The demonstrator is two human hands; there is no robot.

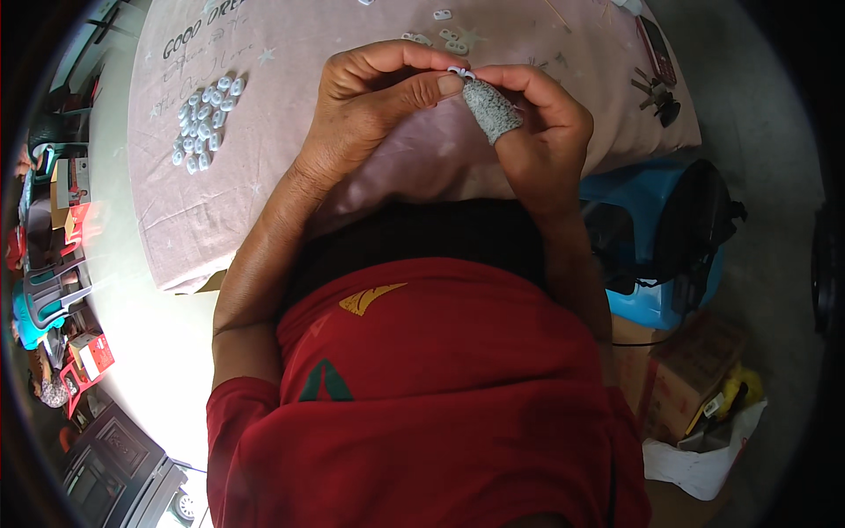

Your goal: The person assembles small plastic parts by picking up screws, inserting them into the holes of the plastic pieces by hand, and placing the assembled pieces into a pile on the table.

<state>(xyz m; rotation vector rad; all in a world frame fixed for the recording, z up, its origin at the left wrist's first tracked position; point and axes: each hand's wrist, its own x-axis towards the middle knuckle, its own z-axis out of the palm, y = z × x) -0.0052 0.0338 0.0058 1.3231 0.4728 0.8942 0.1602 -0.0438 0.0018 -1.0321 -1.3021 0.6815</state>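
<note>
Above the pink cloth, my two hands meet at their fingertips. My left hand [370,97] pinches a small white plastic piece [460,72] between thumb and forefinger. From the other side my right hand [546,132] grips the same piece, its thumb wrapped in a grey knitted finger cover [491,110]. The fingers hide most of the piece. Just beyond the hands lie a few similar white pieces [453,44]. A larger group of small white oval pieces [204,121] is spread on the cloth to the left.
A pink printed cloth [264,132] covers the table. At its far right are a red phone-like device [656,48] and a bunch of keys [660,99]. Beside the table on the right stand a blue plastic chair [625,207] with a black bag [700,220] and cardboard boxes [695,365].
</note>
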